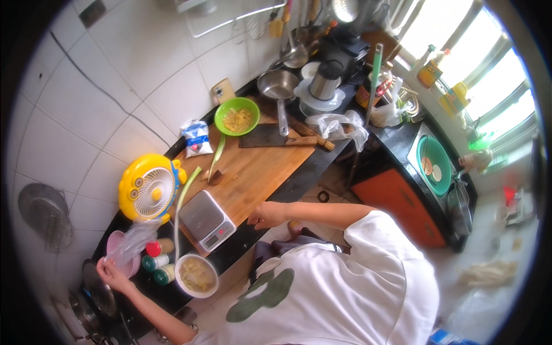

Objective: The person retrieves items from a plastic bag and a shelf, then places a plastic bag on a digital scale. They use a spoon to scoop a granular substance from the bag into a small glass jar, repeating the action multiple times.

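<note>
My left hand (113, 274) holds a clear plastic bag (137, 241) by its edge, over a pink bowl (125, 258) at the lower left. Above the near edge of the wooden cutting board (258, 172), my right hand (266, 214) hangs with fingers loosely curled, no object visible in it. A kitchen scale (207, 220) lies to its left. Near the scale are a white bowl of pale food pieces in liquid (197, 276) and a long green scallion (185, 189). On the board's far part sit a cleaver (263, 136) and a green bowl of yellowish strips (237, 116).
A yellow fan (151, 188) stands by the tiled wall, with several spice jars (159, 246) nearer me. A saucepan (278, 85) has its handle over the board. At the right, a green basin (434, 166) sits in the sink. Pan lids (99, 286) stand at the lower left.
</note>
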`<state>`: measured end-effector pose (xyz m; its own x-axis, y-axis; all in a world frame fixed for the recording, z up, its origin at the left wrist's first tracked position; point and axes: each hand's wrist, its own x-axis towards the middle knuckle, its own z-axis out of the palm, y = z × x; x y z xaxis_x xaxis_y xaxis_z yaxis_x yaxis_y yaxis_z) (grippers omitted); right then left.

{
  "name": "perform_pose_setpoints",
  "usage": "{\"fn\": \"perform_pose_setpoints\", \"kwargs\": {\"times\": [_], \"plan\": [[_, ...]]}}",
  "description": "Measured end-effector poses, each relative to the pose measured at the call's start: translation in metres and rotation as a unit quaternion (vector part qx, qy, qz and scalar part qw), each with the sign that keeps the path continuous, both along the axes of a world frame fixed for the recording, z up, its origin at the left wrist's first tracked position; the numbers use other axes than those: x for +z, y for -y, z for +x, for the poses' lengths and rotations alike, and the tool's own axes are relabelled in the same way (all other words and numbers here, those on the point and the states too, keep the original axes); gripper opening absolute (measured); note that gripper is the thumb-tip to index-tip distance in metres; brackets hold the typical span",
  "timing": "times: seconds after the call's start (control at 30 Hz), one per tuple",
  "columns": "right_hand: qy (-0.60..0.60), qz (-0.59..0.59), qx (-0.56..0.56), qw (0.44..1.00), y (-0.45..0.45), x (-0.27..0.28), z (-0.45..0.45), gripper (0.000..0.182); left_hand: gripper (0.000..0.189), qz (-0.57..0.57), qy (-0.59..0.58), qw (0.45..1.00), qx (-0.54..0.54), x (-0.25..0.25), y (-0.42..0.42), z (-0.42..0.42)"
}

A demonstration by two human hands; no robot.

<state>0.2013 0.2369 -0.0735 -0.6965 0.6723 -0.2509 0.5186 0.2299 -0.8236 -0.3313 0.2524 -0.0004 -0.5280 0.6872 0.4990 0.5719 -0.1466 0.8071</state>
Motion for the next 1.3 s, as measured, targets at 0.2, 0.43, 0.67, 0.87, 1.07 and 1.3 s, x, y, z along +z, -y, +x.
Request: {"fn": "perform_pose_setpoints", "kwargs": {"times": [0.2,0.43,0.67,0.87,1.07,1.3], "plan": [[-0.055,0.039,-0.003,0.998,-0.005,0.046,0.016,0.029,0.017,0.136,-0.054,0.985,0.095,0.089,0.064,0.099],[-0.306,0.143,-0.124,0.933,-0.021,0.103,-0.038,0.055,0.016,0.182,0.016,0.980,-0.076,0.122,0.111,0.257],[-0.259,-0.107,0.093,0.955,-0.001,0.091,-0.101,0.111,0.018,0.098,0.223,0.967,-0.080,0.083,0.193,0.343],[-0.129,-0.268,0.310,0.903,0.089,-0.010,-0.081,0.108,0.008,0.172,0.571,0.803,0.009,0.008,0.272,0.376],[0.062,-0.181,0.310,0.931,0.112,-0.082,-0.098,0.048,0.016,0.255,0.779,0.553,0.151,-0.035,0.340,0.332],[0.028,-0.255,0.224,0.940,0.132,-0.036,-0.199,0.020,0.019,0.060,0.579,0.718,0.382,-0.076,0.456,0.258]]}}
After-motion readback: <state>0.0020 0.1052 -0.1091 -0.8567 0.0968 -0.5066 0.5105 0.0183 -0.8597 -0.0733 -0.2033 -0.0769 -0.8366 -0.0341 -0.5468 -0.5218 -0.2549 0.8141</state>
